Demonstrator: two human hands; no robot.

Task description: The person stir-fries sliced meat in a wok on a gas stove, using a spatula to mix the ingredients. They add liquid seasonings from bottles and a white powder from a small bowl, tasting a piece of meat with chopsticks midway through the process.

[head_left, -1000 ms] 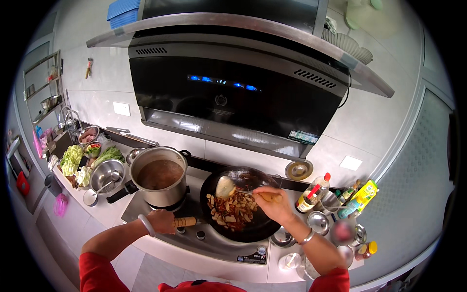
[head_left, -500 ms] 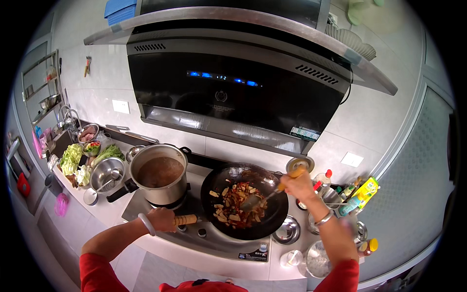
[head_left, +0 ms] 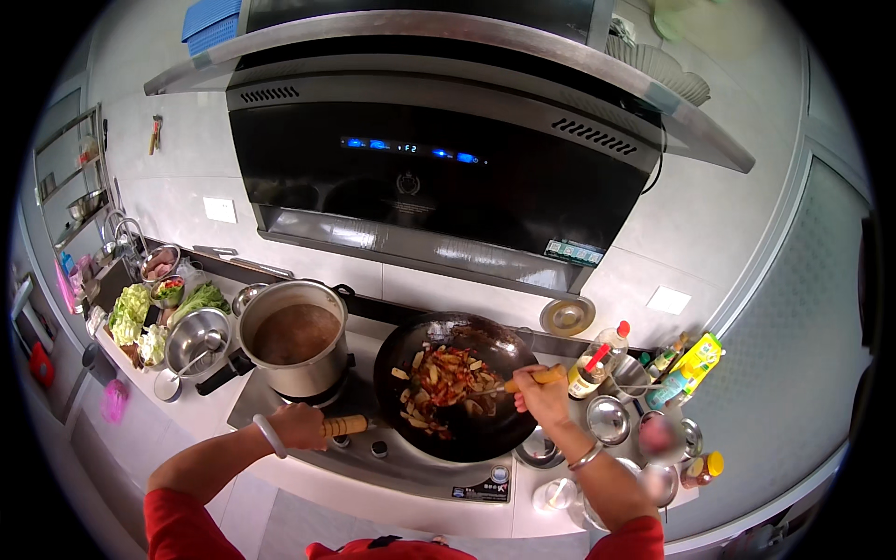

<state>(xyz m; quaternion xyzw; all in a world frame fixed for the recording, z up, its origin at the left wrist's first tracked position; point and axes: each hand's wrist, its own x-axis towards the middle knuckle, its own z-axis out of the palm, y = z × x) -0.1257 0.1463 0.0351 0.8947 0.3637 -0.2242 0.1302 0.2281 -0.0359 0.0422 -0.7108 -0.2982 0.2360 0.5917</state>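
A dark wok [head_left: 401, 341] sits on the right burner of the steel stove. My left hand [head_left: 301, 427] is closed around its wooden handle [head_left: 345, 426]. In my right hand [head_left: 543, 399] is a spatula with a wooden handle [head_left: 553, 375], its blade down in the food. Pale slices and dark red pieces, a stir-fry [head_left: 439, 378], lie in the wok; part of the blade is hidden among them. On the left burner stands a tall steel pot [head_left: 289, 359] with brown liquid in it.
Left of the pot are a steel bowl with a ladle [head_left: 191, 338], cabbage [head_left: 129, 313] and greens. Bottles [head_left: 588, 371], small steel bowls [head_left: 609, 418] and a yellow-capped jar [head_left: 702, 469] stand at the right. A black range hood [head_left: 420, 159] hangs above the stove.
My right hand has come down and toward me with the spatula, and the food has been pushed together toward the wok's far side. The left hand keeps its hold. The whole view has shifted slightly.
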